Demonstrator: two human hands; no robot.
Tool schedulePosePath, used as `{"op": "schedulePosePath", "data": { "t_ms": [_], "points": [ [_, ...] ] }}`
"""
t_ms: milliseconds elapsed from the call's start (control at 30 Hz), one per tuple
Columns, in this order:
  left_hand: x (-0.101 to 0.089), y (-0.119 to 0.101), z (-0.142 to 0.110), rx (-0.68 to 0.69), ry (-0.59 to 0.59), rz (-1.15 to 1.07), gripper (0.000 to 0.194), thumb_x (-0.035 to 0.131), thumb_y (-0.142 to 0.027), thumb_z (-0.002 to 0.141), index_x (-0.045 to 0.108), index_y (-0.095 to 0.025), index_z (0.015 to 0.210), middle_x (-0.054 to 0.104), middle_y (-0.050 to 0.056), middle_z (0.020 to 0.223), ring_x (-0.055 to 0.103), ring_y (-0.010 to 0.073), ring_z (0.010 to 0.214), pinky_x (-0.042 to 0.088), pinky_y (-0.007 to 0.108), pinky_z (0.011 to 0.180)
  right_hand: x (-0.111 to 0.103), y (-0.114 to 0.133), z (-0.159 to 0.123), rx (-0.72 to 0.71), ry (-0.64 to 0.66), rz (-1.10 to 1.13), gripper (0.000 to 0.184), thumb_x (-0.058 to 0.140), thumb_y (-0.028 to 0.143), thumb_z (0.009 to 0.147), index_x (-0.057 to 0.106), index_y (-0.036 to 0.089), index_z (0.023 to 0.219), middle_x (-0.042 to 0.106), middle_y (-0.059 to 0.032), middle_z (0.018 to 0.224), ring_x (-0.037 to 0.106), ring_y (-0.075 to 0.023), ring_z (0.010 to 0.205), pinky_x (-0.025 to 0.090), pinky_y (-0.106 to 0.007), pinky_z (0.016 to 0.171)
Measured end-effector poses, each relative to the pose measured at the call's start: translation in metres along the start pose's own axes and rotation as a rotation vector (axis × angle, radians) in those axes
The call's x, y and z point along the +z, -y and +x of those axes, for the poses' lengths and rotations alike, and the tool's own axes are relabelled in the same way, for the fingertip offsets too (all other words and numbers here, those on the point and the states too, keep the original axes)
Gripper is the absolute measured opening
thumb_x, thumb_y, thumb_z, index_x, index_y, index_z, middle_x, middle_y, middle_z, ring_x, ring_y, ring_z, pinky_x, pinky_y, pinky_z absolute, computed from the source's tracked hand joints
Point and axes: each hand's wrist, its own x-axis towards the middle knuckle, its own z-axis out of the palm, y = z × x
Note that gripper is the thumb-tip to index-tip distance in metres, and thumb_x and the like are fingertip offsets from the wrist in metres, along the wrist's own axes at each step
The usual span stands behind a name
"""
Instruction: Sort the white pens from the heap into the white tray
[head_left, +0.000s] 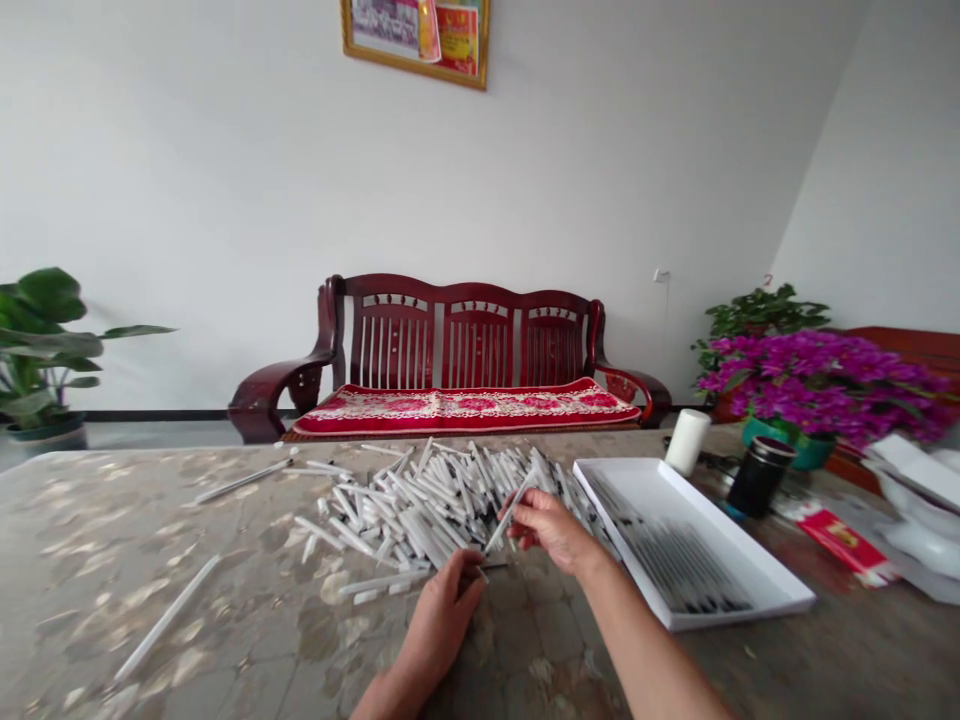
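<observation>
Bare forearms (637, 640) reach over a patterned table (255, 630). At its left lies a lone white pen (166, 618); next, the left hand (450, 590) curls before a heap of pens (420, 510) — whether it grips anything cannot be told. Beside it, the right hand (547, 525) pinches a slanted pen (506, 517) at the heap's near right edge — then come a white tray (757, 555) holding a row of pens (675, 555) and a black cup (761, 478).

Room over tabletop (277, 625), front left; pen pile (427, 500) ahead, tray (742, 613) right.
</observation>
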Motion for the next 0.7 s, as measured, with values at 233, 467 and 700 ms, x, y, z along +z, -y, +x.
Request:
{"op": "schedulePosePath", "data": {
  "t_ms": [233,467,700],
  "points": [
    [-0.001,0.001,0.000,0.034,0.023,0.079,0.019,0.053,-0.026,0.080,0.065,-0.022,0.095,0.074,0.005,0.088,0.067,0.0224,0.084,0.048,0.029,0.080,-0.059,0.016,-0.009,-0.031,-0.328,-0.271,0.035,0.064,0.049,0.077,0.065,0.020,0.096,0.071,-0.0017,0.084,0.068,-0.0140,0.070,0.048,-0.019,0.051],
    [0.001,0.003,0.000,0.046,0.039,0.152,0.018,0.052,-0.024,0.081,0.065,-0.022,0.094,0.074,0.004,0.087,0.067,0.0207,0.083,0.047,0.027,0.079,-0.164,0.038,0.002,0.079,-0.575,-0.661,0.021,0.060,0.036,0.082,0.057,0.019,0.070,0.048,0.0068,0.051,0.050,-0.0095,0.047,0.037,-0.018,0.045],
    [0.000,0.001,-0.001,0.021,0.026,0.136,0.019,0.052,-0.026,0.083,0.068,-0.023,0.093,0.076,0.003,0.089,0.069,0.0211,0.086,0.049,0.028,0.081,-0.208,0.022,0.028,0.222,-0.604,-1.166,0.025,0.066,0.025,0.080,0.061,0.017,0.057,0.049,0.0042,0.043,0.055,-0.0130,0.049,0.036,-0.023,0.053]
  ]
}}
